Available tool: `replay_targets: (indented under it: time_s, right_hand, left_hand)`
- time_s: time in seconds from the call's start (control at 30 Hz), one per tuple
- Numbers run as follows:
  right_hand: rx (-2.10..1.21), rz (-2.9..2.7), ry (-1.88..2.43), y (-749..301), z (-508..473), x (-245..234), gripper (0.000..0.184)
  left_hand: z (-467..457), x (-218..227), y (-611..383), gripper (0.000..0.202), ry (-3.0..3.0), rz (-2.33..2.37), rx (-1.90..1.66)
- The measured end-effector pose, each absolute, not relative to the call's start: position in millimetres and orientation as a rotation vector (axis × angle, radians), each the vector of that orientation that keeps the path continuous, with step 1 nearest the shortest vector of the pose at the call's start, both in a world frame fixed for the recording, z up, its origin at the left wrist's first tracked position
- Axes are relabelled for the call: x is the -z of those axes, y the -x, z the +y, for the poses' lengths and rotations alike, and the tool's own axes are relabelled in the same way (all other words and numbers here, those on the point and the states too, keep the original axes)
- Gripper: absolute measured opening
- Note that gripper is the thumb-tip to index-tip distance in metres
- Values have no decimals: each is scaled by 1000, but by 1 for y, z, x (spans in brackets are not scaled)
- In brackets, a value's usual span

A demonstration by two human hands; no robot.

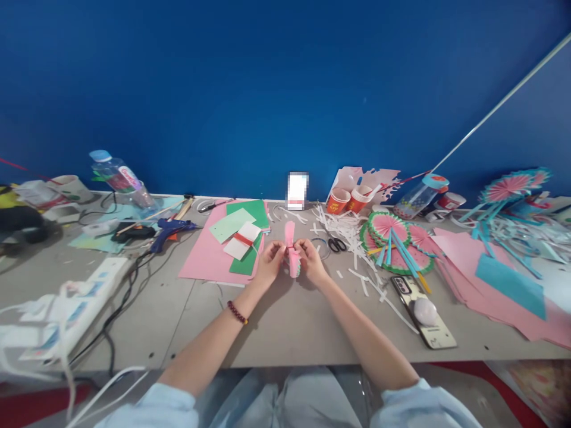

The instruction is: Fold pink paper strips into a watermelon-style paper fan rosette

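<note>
Both hands meet over the middle of the grey table (pixel 285 333). My left hand (pixel 269 262) and my right hand (pixel 311 259) pinch a folded pink paper bundle (pixel 292 252) from either side, about its tied middle. The bundle stands roughly upright, with a green and white edge at its lower end. A beaded bracelet (pixel 237 312) circles my left wrist. Just behind the hands lie pink, green and white paper sheets (pixel 232 241).
Black scissors (pixel 336 244) and white paper strips lie right of my hands. Finished watermelon paper fans (pixel 392 238), a phone (pixel 423 312), pink and blue sheets sit to the right. A blue glue gun (pixel 172 229), cables, a power strip (pixel 84 297) and a bottle (pixel 120 177) are on the left.
</note>
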State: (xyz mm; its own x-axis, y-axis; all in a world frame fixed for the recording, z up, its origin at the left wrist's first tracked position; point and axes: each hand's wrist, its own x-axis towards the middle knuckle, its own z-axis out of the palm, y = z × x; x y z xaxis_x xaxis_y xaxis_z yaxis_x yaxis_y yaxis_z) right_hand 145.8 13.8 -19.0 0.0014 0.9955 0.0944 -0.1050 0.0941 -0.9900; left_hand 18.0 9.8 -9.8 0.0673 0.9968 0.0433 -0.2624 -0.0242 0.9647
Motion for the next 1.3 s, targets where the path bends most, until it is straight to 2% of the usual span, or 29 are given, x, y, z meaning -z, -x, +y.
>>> replay_targets:
  time_s: [0.47,0.67,0.9,1.03,1.3]
  right_hand:
    - [-963,-1281,1159,-144,7,33,25]
    - [-856,-1364,1171,-142,1,23,21]
    - [-468,-1578,1102,-143,-11,7,13]
    - [-472,-1649,1017,-143,-11,9,15]
    - [-619,-1494,1135,-144,-6,15,13]
  left_hand:
    - [3,15,-22,25,-1190,1074,-1359]
    - [2,22,-20,20,-1256,1182,-1343]
    - [0,17,-19,9,-1314,1179,-1419]
    - [0,9,-18,7,-1290,1167,-1441]
    - [5,19,-20,8,-1086,1089,-1427]
